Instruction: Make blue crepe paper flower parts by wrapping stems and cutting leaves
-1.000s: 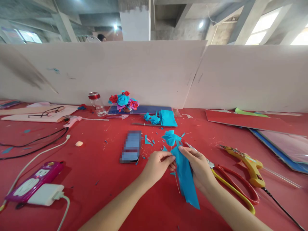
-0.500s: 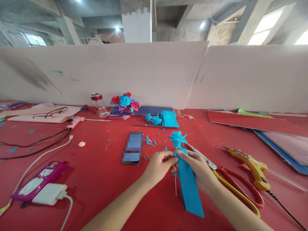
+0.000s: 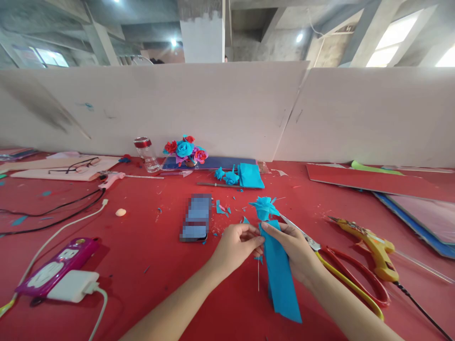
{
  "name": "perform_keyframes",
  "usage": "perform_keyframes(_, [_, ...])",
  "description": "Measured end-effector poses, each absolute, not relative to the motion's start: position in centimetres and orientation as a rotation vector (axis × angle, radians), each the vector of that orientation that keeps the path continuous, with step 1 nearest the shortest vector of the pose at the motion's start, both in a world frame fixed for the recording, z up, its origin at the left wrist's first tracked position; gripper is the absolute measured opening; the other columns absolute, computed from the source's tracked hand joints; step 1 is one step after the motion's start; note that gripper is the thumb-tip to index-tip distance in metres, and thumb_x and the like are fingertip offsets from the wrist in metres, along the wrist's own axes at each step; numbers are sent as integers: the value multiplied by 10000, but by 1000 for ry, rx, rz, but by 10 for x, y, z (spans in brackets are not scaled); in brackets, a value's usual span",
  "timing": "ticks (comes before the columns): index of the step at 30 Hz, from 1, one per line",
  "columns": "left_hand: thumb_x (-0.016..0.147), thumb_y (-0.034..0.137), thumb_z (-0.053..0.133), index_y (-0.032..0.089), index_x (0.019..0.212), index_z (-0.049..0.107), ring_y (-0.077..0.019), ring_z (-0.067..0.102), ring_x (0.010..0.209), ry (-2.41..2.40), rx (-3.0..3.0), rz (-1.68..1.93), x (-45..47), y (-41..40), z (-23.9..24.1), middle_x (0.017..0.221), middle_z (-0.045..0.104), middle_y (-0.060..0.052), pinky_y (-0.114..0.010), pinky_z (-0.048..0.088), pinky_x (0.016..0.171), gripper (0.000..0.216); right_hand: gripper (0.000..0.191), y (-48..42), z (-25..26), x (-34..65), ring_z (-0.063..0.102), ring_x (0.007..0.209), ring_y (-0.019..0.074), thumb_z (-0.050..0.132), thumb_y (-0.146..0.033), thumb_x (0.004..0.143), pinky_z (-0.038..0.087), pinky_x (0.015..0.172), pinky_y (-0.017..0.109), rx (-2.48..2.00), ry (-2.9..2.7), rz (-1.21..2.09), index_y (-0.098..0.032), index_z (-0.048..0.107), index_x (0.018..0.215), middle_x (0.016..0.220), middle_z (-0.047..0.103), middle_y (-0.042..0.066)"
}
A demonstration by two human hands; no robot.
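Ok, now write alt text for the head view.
The left hand pinches the thin stem of a blue paper flower while the right hand holds a blue paper strip beside it. On the red table lie a smartphone, scissors and a yellow glue gun.

This is a kind of workshop for making crafts. A yellow glue gun (image 3: 377, 251), a pink glue gun (image 3: 114, 180) and big scissors (image 3: 314, 245) lie on a long red table (image 3: 152, 293). Tiny blue scraps (image 3: 218, 207) are spread around, and a bunch of bright made flowers (image 3: 185, 149) stands at the back. One blue flower (image 3: 265, 208) is held up over the table. Pale boards (image 3: 195, 104) make a low wall behind. Past it, the big room has a bare gray ceiling (image 3: 149, 21), a thick post (image 3: 202, 38) and small bright lamps (image 3: 174, 42). Something dark (image 3: 157, 61) pokes up there, maybe a person's head, but it is too small to tell.
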State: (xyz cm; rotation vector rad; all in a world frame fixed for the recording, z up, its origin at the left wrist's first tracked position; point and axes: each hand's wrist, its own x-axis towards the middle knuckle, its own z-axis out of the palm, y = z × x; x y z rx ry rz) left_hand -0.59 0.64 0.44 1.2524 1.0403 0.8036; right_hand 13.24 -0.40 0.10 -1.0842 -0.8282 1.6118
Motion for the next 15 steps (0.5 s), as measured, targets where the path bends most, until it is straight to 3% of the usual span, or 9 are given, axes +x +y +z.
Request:
perform_keyframes(7, [735,287,613,162,683,607,-119,594,532,1024,1240,793,-7,6,5,574,626,4,-244,478,560,135,259,-4,3,132,599,485,156,722,-400,692,482,486,250,-1081,-824,1666,-154,659,638,542,659,39])
perform_keyframes(15, [744,294,599,150,701,622,-132,600,552,985,1282,834,-6,7,-2,575,618,-11,-254,493,574,152,225,-5,6,131,593,464,140,770,-368,637,480,466,232,-1114,-802,1657,-169,665,628,531,657,16])
